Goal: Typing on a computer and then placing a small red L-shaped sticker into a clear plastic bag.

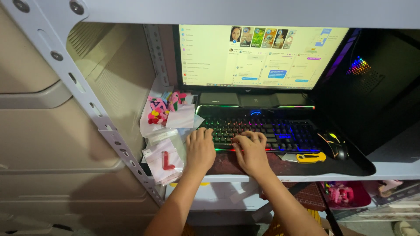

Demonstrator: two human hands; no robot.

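Backlit black keyboard (pixel 262 131) lies flat on the shelf mat below the monitor

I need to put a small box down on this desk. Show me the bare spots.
Bare mat lies right of the yellow utility knife, in front of the mouse. A strip of dark red cloth shows between the left hand and right hand. Left of the keyboard, plastic packets crowd the shelf.

left hand (pixel 200 148) palm down, flat | right hand (pixel 251 150) palm down, fingers curled
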